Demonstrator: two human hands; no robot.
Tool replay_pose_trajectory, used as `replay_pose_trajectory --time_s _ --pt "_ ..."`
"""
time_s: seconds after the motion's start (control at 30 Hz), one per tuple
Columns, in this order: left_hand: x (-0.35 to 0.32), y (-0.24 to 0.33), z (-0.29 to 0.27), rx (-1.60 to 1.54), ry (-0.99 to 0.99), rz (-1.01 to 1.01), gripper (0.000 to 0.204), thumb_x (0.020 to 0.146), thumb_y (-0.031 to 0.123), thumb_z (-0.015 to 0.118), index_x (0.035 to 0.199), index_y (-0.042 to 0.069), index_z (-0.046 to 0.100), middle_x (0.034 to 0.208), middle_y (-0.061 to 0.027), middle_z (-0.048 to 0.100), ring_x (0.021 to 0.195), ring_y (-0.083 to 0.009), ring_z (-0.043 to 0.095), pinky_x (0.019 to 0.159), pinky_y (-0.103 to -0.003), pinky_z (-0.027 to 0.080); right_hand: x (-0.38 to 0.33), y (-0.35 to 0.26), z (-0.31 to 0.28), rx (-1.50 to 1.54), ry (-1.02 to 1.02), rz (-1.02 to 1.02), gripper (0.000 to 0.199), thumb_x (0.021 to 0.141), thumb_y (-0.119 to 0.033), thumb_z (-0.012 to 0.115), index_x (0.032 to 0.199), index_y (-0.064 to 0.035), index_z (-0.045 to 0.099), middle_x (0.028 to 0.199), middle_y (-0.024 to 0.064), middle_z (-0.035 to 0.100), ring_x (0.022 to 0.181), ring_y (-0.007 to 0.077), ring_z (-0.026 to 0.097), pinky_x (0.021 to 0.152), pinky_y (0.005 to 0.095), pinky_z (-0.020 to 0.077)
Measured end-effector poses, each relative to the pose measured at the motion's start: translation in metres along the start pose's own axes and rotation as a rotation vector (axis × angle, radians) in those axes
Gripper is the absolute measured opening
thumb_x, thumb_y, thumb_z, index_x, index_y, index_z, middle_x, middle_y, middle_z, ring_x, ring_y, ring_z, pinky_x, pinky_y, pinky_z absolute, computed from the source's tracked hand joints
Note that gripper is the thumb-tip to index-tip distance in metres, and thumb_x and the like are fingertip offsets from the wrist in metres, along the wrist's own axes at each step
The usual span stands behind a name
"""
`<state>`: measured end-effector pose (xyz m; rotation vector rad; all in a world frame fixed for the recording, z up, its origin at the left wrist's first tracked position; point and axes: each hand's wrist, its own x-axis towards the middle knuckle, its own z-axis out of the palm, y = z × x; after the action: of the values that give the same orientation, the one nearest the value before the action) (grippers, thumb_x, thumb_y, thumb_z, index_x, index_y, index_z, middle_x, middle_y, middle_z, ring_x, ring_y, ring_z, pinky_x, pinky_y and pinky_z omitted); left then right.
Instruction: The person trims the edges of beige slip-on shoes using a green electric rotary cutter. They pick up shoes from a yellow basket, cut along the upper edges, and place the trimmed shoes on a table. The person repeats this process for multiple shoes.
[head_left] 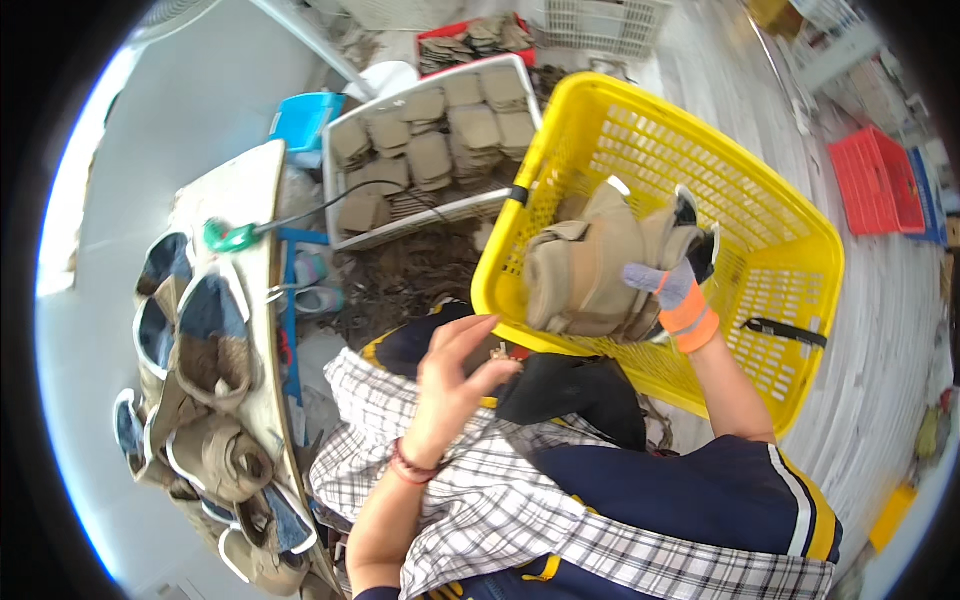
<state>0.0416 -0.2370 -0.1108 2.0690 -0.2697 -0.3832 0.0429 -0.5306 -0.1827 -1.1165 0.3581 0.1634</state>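
Note:
A bundle of tan fabric shoe uppers [590, 265] with white edging lies in the yellow basket [525, 195]. My right hand [680, 300], in a grey and orange glove, grips the bundle's right side. Its thumb lies across the fabric, while the other fingers are mostly hidden. Bare and empty, my left hand [455, 375] is held above my lap by the basket's near left rim, its fingers apart. A black cloth [580, 395] lies between my lap and the basket.
On the left, several tan shoe uppers with blue linings [215, 320] crowd a narrow table [262, 215] with a green-handled tool [232, 236]. Beyond my lap stands a white crate [335, 190] of stacked tan pieces [430, 160]. Red crates [875, 180] stand far right.

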Motion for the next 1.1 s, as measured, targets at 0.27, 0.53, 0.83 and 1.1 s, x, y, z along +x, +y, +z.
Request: replay_pose_trajectory --time_s 0.27,0.53,0.83,1.1 --pt "-0.103 -0.015 -0.107 -0.734 0.481 -0.014 0.029 0.082 -0.002 0.064 0.111 -0.003 0.061 0.109 -0.0082 0.064 0.097 -0.0149 0.061 0.086 -0.029 0.048 0.001 -0.057 0.217 -0.24 -0.839 0.043 0.07 0.066 -0.005 0.082 0.126 -0.0001 0.047 0.12 0.0106 0.058 0.111 0.0196 0.055 0.094 0.0349 0.047" --pt "-0.279 -0.06 -0.116 -1.299 0.818 0.079 0.058 0.082 0.008 0.058 0.135 -0.002 0.038 0.129 -0.015 0.052 0.117 -0.031 0.052 0.102 -0.047 0.04 -0.028 0.006 0.376 -0.503 -1.504 0.195 0.058 0.068 -0.016 0.082 0.117 -0.0005 0.056 0.109 0.0086 0.062 0.1 0.0139 0.056 0.086 0.0297 0.047" --pt "-0.439 -0.041 -0.07 -1.087 1.694 0.167 0.054 0.082 0.018 0.059 0.13 -0.002 0.043 0.125 -0.0159 0.054 0.11 -0.0318 0.057 0.093 -0.045 0.049 -0.096 0.062 0.408 -1.185 -1.599 0.172 0.066 0.072 -0.054 0.072 0.098 0.0061 0.063 0.079 0.0219 0.065 0.072 0.0278 0.063 0.071 0.0369 0.0486" --pt "-0.48 -0.06 -0.075 -1.346 1.676 0.764 0.037 0.095 0.024 0.05 0.123 0.0 0.047 0.079 -0.0037 0.049 0.062 -0.0133 0.04 0.056 -0.031 0.034 0.02 0.011 0.45 -0.821 -0.987 -0.283 0.027 0.091 -0.029 0.058 0.095 -0.0028 0.064 0.079 -0.0008 0.063 0.072 0.0082 0.058 0.062 0.0204 0.0435"
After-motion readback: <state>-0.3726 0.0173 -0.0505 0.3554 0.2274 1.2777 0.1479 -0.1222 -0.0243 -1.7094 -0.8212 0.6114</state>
